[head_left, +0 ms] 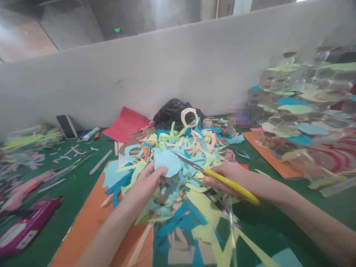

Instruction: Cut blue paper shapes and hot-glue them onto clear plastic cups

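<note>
My left hand [146, 182] pinches a light blue rounded paper piece [167, 162] above a heap of paper scraps [191, 148]. My right hand [226, 178] grips yellow-handled scissors [222, 180], whose metal blades point left and touch the blue piece's right edge. Both hands hover over the heap of blue, yellow and green offcuts at the centre of the green table.
An orange sheet [91, 218] lies under the scraps at left, a red sheet [126, 124] and a black bag [172, 111] behind. A phone [66, 126] leans on the grey wall. Stacked clear trays with paper cutouts [303, 122] fill the right. A pink case [27, 226] sits at left.
</note>
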{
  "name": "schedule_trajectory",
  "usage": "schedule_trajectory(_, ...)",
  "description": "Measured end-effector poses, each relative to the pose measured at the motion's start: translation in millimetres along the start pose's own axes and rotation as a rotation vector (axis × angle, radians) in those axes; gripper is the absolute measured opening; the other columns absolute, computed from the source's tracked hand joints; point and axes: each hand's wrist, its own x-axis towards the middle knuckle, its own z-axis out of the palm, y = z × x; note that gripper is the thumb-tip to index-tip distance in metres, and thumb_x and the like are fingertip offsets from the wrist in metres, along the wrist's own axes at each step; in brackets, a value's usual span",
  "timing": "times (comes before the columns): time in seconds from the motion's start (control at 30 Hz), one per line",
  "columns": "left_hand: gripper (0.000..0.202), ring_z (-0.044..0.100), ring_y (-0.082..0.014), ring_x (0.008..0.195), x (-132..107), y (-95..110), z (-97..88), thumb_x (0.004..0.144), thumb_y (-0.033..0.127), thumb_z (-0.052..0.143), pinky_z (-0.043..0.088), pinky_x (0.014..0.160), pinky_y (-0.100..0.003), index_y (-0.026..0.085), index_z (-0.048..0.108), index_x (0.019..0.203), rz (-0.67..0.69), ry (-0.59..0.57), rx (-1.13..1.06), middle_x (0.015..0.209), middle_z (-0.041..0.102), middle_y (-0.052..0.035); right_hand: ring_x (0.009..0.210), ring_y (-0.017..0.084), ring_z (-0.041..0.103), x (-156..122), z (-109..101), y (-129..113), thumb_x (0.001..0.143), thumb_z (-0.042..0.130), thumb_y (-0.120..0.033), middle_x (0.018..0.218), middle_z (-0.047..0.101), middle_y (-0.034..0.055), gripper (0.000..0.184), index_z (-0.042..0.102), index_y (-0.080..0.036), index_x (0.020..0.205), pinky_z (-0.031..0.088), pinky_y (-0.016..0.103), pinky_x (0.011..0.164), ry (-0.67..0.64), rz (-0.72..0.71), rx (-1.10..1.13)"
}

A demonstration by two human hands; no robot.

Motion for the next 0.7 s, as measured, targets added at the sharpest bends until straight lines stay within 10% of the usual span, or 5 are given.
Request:
schedule_trajectory(0.3,0.017,0.048,-0.0149,0.067,-4.4,7.2,-1.0,0.076,0.037,0.066,0.038,0.061,-0.026,0.021,0.062,0.079,-0.019,-0.08,0.034,0.074,0.056,0.0006,0.067,0.019,0.051,-15.1,-6.3,-12.8,0.089,0.034,-0.076,0.078,0.059,0.0031,0.056,0.05,-0.023,0.082,0.039,0.033,0.059,-0.026,-0.027,-0.113)
schedule_trajectory(0.7,0.027,0.056,-0.0168,0.074,-4.9,8.9,-3.7,0.082,0.043,0.066,0.043,0.068,-0.029,0.023,0.065,0.1,-0.07,-0.126,0.085,0.086,0.062,0.0001,0.048,0.011,0.04,0.3,-3.3,-3.5,0.083,0.052,-0.072,0.054,0.039,-0.0057,0.053,0.045,-0.022,0.069,0.026,0.024,0.044,-0.058,0.066,0.053)
